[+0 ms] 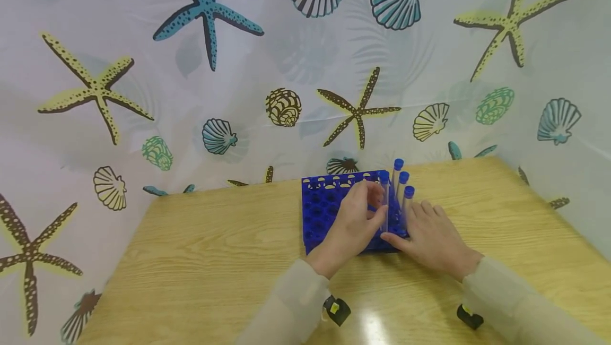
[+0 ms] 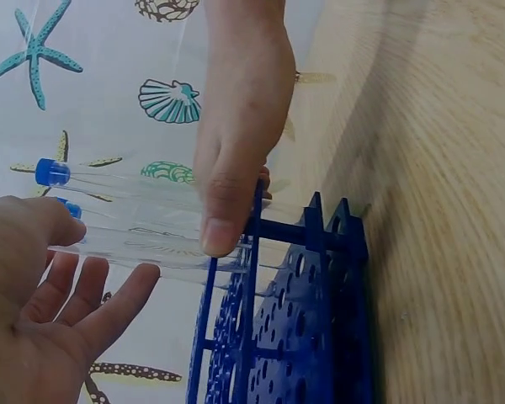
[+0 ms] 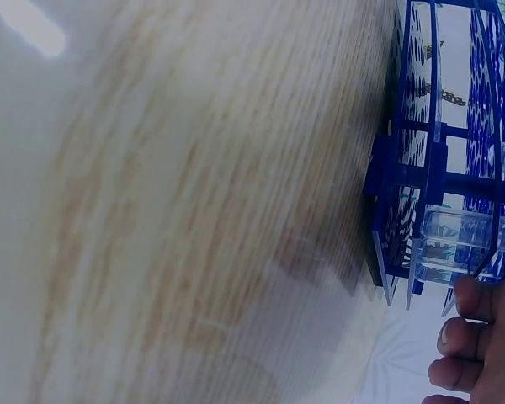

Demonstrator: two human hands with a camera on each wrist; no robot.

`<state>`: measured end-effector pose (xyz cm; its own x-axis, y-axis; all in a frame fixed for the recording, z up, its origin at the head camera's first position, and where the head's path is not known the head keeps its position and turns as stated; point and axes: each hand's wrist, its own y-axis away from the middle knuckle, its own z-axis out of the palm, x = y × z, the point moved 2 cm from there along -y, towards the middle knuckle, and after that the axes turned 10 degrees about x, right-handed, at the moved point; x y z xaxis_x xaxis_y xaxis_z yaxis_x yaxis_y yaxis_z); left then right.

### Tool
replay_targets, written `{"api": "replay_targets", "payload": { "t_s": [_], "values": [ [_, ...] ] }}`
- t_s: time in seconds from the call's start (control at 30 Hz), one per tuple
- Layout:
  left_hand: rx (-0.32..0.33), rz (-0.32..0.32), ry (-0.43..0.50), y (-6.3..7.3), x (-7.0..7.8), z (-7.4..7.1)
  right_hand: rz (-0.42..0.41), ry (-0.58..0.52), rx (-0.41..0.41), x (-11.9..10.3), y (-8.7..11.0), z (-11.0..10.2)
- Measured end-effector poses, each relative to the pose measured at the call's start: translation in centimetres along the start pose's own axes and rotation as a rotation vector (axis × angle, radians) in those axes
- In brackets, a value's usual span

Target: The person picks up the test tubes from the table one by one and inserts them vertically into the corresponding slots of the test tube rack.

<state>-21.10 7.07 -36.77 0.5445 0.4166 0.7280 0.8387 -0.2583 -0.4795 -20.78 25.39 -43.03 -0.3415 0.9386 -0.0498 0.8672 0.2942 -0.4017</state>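
Observation:
A blue test tube rack [image 1: 319,199] stands on the table with several capped test tubes upright at its right end. My left hand [image 1: 355,220] pinches one clear test tube [image 1: 385,192] with a blue cap, its lower end down in the rack. In the left wrist view, the left thumb [image 2: 67,225] lies by the tube caps and the other fingers spread below. My right hand [image 1: 434,236] grips the rack's near right corner, thumb at the front and fingers along the end. Close beside that hand stands another blue-capped tube [image 1: 408,201].
The wooden table [image 1: 215,260] extends around the rack. Behind it hangs a pale cloth [image 1: 248,69] printed with starfish and shells, which also covers both sides. A small black and yellow piece [image 1: 337,310] shows by the left sleeve, and a similar black piece [image 1: 470,316] by the right.

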Motion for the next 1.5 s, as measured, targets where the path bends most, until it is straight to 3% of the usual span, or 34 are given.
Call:
{"api": "replay_targets", "payload": {
  "t_s": [0.13, 0.3, 0.57, 0.83, 1.03, 1.3, 1.5],
  "values": [
    [-0.022, -0.002, -0.030, 0.2, -0.3, 0.3, -0.004, -0.014, 0.004, 0.0, -0.1, 0.2],
    [-0.057, -0.059, -0.062, 0.6, -0.8, 0.9, 0.007, -0.022, -0.013, -0.1, 0.0, 0.2],
    [-0.077, -0.047, -0.127, 1.1, -1.5, 1.8, 0.011, -0.028, -0.003, -0.1, 0.1, 0.0],
    [-0.080, -0.097, -0.147, 2.0, -1.5, 1.4, 0.003, -0.042, -0.011, -0.3, 0.1, -0.1],
    [-0.055, -0.060, -0.165, 2.1, -1.2, -0.1, 0.032, -0.041, -0.045, -0.1, 0.2, -0.2],
    [0.034, 0.033, -0.198, 3.4, -1.8, -4.4, 0.026, -0.040, -0.054, -0.2, 0.1, -0.1],
    [0.033, -0.032, -0.164, 4.6, -2.5, -7.4, 0.027, -0.044, -0.045, 0.1, 0.2, 0.1]
  ]
}}
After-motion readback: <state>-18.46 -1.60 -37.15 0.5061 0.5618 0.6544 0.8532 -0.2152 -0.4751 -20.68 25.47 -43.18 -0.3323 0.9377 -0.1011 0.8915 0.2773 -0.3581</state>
